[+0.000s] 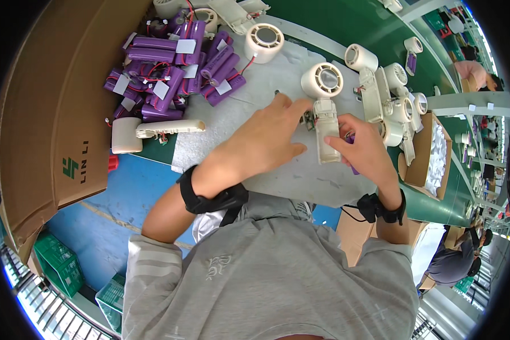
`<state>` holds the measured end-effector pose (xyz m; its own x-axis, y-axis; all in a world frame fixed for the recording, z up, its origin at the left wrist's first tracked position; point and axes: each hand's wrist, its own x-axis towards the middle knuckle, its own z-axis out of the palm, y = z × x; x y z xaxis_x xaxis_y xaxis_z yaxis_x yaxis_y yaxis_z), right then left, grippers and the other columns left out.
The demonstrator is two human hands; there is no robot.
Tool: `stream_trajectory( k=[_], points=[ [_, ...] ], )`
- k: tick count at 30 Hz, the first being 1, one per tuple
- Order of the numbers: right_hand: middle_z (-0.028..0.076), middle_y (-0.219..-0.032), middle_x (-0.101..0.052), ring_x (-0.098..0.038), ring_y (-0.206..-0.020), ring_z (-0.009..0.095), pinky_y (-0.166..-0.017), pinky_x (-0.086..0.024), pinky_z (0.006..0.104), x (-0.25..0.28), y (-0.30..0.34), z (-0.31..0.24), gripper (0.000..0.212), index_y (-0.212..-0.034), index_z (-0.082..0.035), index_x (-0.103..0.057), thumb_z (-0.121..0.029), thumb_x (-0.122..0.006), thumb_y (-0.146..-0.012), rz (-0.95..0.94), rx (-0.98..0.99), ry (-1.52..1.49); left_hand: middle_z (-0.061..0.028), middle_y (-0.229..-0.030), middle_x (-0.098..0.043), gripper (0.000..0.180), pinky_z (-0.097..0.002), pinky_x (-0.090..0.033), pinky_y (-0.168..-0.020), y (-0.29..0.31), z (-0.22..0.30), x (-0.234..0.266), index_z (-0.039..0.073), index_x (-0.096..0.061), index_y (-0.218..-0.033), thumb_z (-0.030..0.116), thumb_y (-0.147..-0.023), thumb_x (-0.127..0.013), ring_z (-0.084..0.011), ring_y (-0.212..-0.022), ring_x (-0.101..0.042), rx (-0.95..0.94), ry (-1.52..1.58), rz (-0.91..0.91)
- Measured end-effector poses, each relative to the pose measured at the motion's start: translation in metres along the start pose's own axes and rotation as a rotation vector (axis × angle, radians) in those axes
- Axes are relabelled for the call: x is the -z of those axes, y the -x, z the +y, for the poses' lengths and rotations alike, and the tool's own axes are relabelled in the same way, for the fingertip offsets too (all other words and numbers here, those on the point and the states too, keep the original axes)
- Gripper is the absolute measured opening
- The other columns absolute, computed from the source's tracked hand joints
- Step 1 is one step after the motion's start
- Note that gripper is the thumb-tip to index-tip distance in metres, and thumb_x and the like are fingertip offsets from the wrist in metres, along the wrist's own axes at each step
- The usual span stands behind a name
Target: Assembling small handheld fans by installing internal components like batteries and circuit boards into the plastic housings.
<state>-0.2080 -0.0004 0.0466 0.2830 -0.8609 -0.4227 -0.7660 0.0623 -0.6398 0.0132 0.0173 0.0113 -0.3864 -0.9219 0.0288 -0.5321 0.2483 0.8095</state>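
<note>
A white handheld fan lies in front of me, its round head [323, 80] away from me and its opened handle [326, 136] toward me. My right hand [365, 144] grips the handle from the right, thumb on top. Part of a purple battery pack [350, 138] shows by that hand's fingers; whether they hold it too is hidden. From the left, my left hand [266, 133] reaches to the handle, thumb apart from the fingers. Its fingertips are at a small green circuit board [309, 119] beside the handle; I cannot tell if they touch it.
Purple battery packs [167, 71] with red wires are heaped at the far left, beside a large cardboard box [45, 107]. A fan body [127, 135] lies below them. More white fan parts [374, 93] lie at right, near a small carton [428, 153]. A white sheet [226, 124] covers the worktop.
</note>
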Motion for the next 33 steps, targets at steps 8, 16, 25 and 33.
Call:
stream_trajectory(
  k=[8,16,25,33],
  points=[
    [0.004,-0.08,-0.061,-0.059,-0.07,0.009,-0.061,-0.047,0.0245,-0.002,-0.003,0.025,0.046,-0.125,-0.004,-0.049,-0.006,-0.068,-0.083,-0.075,0.159,-0.285,-0.0175,-0.099,-0.062,0.037,-0.0433,-0.048,-0.081,-0.045,0.004,0.014,0.002,-0.054,-0.108,0.008,-0.075,-0.069,-0.0375,-0.094,-0.06,-0.084,-0.193,-0.206],
    [0.005,-0.088,-0.067,-0.06,-0.082,0.008,-0.075,-0.05,0.0267,0.003,-0.012,0.004,0.046,-0.121,-0.006,-0.051,-0.001,-0.07,-0.079,0.233,0.231,-0.061,-0.0166,-0.088,-0.064,0.02,-0.039,-0.048,-0.071,-0.068,0.007,0.016,0.0,-0.059,-0.096,0.004,-0.076,-0.063,-0.0322,-0.081,-0.061,-0.091,-0.315,-0.336],
    [0.007,-0.101,-0.068,-0.062,-0.087,0.01,-0.077,-0.05,0.025,-0.011,-0.023,0.032,0.03,-0.109,-0.001,-0.058,-0.002,-0.071,-0.082,0.239,0.252,-0.303,-0.0126,-0.083,-0.067,0.018,-0.0328,-0.05,-0.064,-0.046,-0.025,0.007,0.004,-0.069,-0.094,0.007,-0.077,-0.066,-0.0237,-0.07,-0.062,-0.075,0.236,0.007],
    [0.011,-0.112,-0.066,-0.064,-0.095,0.014,-0.082,-0.051,0.024,-0.018,-0.025,0.035,0.02,-0.106,0.003,-0.06,-0.001,-0.066,-0.088,0.336,0.405,-0.612,-0.0066,-0.085,-0.065,0.023,-0.0282,-0.047,-0.062,-0.047,-0.037,0.004,0.004,-0.071,-0.1,0.0,-0.077,-0.066,-0.0164,-0.07,-0.059,-0.324,0.126,-0.016]
  ],
)
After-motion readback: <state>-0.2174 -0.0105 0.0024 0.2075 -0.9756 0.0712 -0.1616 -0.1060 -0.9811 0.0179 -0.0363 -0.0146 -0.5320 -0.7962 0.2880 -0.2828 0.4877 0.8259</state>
